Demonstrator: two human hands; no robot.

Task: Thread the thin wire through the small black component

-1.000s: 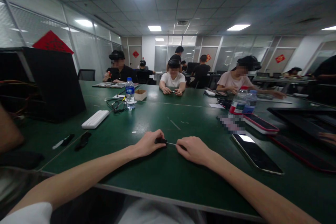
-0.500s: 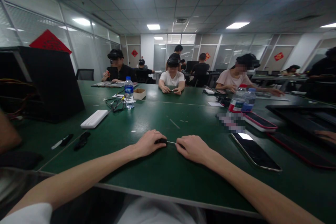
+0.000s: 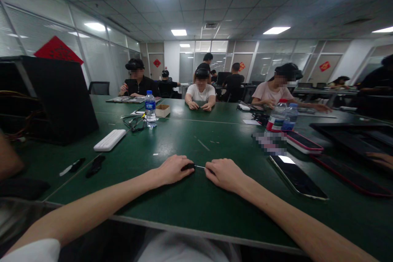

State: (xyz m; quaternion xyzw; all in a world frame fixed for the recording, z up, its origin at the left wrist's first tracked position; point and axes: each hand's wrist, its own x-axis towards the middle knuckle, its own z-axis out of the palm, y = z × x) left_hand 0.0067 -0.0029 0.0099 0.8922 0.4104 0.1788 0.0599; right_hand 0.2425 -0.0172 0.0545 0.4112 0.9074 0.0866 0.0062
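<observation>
Low over the green table (image 3: 172, 208), my left hand (image 3: 175, 168) is closed round a black handle-like piece, its dark end showing by the thumb. From it a thin silvery shaft (image 3: 200, 167) runs across the short gap to my right hand (image 3: 225, 173). That hand's fingers are curled together over the shaft's other end, where a bit of black shows beneath them. Together these parts look like one slim black-handled tool. Its exact kind is hidden by my fingers.
Right of my hands lie a phone (image 3: 298, 177), a pink-edged phone (image 3: 303, 141) and bottles (image 3: 275, 118). Leftward are a white power bank (image 3: 109, 140), black straps (image 3: 95, 166), a water bottle (image 3: 150, 109) and a black computer case (image 3: 61, 102). Several people sit around.
The back of my left hand has sunk slightly toward the table. My right hand keeps its place, and both grips stay closed on the tool.
</observation>
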